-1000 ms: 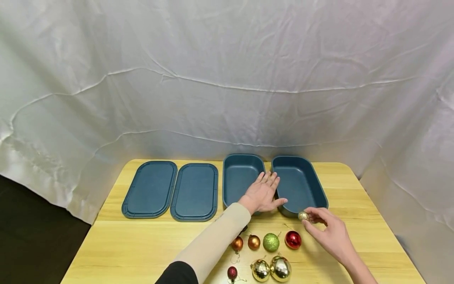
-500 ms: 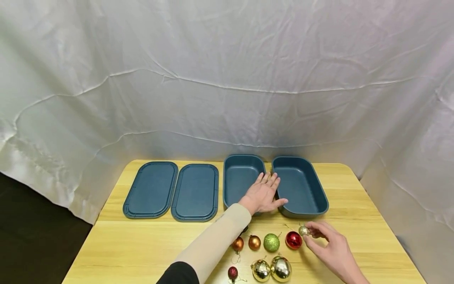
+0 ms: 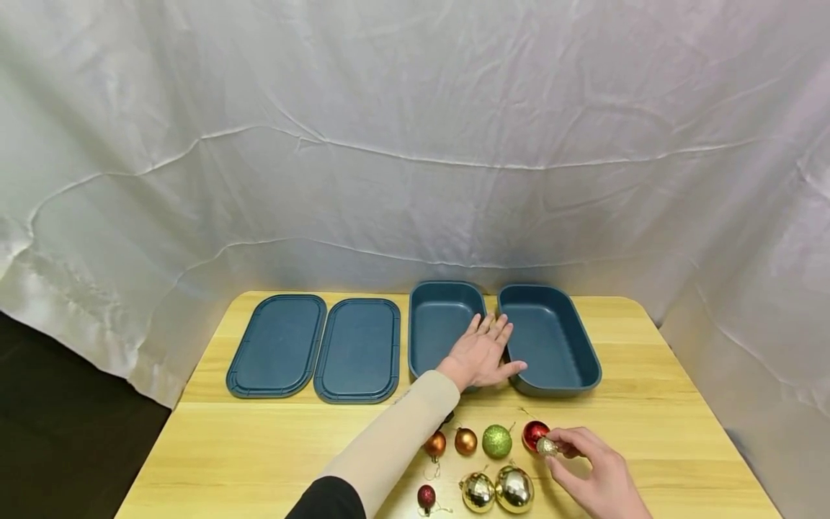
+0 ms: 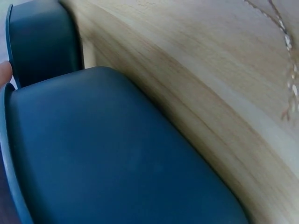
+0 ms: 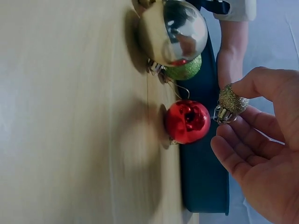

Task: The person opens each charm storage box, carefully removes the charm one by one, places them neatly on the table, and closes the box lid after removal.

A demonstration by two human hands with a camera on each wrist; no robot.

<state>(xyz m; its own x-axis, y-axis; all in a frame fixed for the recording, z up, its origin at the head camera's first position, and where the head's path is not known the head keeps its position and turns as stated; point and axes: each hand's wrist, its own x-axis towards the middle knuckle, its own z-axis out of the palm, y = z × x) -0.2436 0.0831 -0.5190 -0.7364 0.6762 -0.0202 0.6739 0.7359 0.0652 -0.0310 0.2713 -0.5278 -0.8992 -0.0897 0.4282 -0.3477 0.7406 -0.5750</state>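
Between thumb and fingers, my right hand (image 3: 595,468) pinches a small gold glitter Christmas bauble (image 5: 232,101) with a silver cap. In the head view that bauble overlaps the shiny red bauble (image 3: 534,434) on the table. My left hand (image 3: 480,353) lies with straight, spread fingers across the neighbouring rims of two deep blue boxes, the left box (image 3: 436,339) and the right box (image 3: 551,353). Left of the red one sit a green glitter bauble (image 3: 496,441) and two copper baubles, one copper bauble (image 3: 465,441) fully visible, the other partly behind the left sleeve.
Two flat blue lids (image 3: 358,351) lie side by side at the left of the wooden table (image 3: 259,461). Nearer the front are two shiny gold baubles (image 3: 514,489) and a small dark red bauble (image 3: 426,496). A pale curtain (image 3: 415,144) hangs behind the table.
My right hand has carried the gold glitter bauble from beside the right box's front edge toward the front and slightly left, over to the red bauble. My left hand has stayed put.
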